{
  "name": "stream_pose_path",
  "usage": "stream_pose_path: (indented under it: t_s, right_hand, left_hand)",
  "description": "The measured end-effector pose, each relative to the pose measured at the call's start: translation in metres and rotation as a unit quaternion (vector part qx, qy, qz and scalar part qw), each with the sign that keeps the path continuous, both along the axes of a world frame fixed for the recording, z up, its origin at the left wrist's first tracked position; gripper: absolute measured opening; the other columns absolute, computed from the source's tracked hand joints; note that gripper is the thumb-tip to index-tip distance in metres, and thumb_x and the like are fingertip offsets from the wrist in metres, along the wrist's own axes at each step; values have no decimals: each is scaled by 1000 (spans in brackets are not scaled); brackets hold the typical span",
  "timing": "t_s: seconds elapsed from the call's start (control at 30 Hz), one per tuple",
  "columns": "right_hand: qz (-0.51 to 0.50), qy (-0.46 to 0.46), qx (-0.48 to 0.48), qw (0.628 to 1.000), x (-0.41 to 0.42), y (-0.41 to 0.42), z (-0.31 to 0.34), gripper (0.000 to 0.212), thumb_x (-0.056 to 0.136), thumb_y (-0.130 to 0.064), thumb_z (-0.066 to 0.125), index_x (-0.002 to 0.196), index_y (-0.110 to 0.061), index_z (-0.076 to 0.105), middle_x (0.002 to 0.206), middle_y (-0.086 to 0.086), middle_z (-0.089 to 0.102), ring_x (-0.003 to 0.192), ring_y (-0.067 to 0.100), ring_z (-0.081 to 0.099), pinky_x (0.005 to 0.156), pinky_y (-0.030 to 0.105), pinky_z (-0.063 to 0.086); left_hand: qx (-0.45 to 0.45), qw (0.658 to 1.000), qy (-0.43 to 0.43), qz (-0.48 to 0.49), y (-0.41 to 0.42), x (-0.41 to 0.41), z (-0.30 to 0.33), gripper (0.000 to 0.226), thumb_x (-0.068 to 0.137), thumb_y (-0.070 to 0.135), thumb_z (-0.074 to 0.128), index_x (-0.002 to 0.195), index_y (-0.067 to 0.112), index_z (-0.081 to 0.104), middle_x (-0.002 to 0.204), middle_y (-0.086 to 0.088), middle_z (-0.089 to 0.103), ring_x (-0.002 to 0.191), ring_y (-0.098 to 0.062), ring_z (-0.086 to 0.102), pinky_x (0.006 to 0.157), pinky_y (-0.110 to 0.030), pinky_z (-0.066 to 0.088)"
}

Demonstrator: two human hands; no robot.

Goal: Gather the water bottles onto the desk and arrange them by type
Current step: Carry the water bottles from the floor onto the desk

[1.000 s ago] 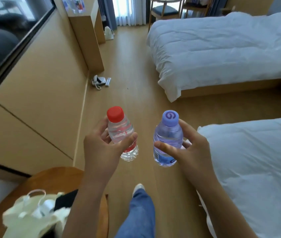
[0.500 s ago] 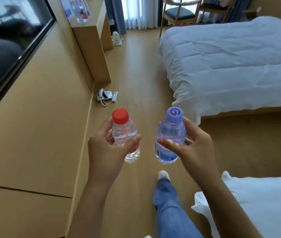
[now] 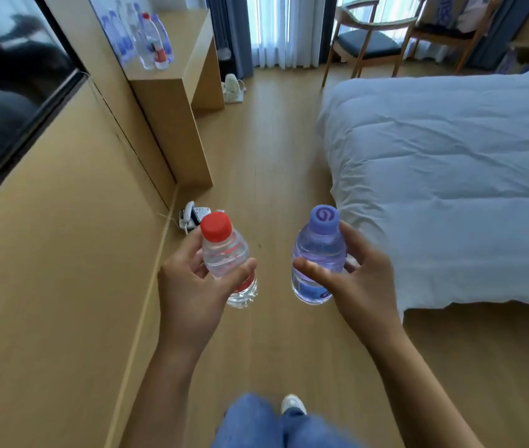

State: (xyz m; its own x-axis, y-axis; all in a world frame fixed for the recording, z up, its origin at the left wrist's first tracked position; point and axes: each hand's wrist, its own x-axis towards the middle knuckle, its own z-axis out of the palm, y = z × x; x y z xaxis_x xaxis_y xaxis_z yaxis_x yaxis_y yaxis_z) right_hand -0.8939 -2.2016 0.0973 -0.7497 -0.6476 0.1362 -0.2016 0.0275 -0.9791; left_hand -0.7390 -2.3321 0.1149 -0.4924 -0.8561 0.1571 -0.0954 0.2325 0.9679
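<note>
1. Head view, left hand: fingers and thumb curled round red-capped bottle, held upright above the wooden floor.
2. Head view, right hand: thumb and fingers wrapped round purple-capped bottle, upright, level with the other, the two apart.
3. Desk: far left against the wall, bearing a cluster of bottles near its edge; one red cap among purple-tinted ones.
4. Telephone: on the floor by the wall, just behind the red cap.
5. Bed: right side, white duvet.
6. Chairs: two, wooden, by the curtains.
</note>
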Motion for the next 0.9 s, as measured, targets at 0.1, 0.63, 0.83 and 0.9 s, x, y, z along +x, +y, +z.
stream_pose_path:
  t_s: [0.1, 0.63, 0.83, 0.9]
  right_hand:
    - [4, 5, 1, 1000, -44, -49, 0, 60, 65, -32, 87, 120, -19, 67, 103, -11, 74, 96, 3, 70, 81, 16, 53]
    - [25, 47, -25, 998, -241, -395, 4, 65, 65, -43, 85, 124, -23, 65, 108, -18, 72, 98, -1, 68, 81, 10, 50]
    - [46, 32, -6, 998, -310, -490, 2, 64, 65, -39, 87, 122, -21, 66, 105, -12, 74, 96, 5, 70, 83, 18, 54]
    - [50, 25, -7, 998, -335, -523, -3, 63, 63, -39, 86, 120, -19, 67, 102, -11, 75, 94, 4, 71, 82, 17, 54]
  left_hand:
    - [-1, 1000, 7, 9, -47, -38, 0, 50, 66, 7, 89, 108, 26, 69, 94, 16, 75, 86, -5, 73, 75, -16, 55]
    - [-21, 999, 33, 2, -396, -262, 15, 52, 67, 6, 87, 115, 11, 67, 97, 8, 76, 89, -10, 73, 76, -19, 57]
    - [1, 999, 42, 22, -485, -320, 8, 47, 68, 0, 86, 109, 11, 68, 92, 8, 76, 84, -10, 74, 73, -17, 56]
    - [6, 999, 40, 32, -512, -343, 3, 45, 67, -3, 85, 106, 12, 68, 91, 8, 76, 82, -9, 73, 71, -16, 55]
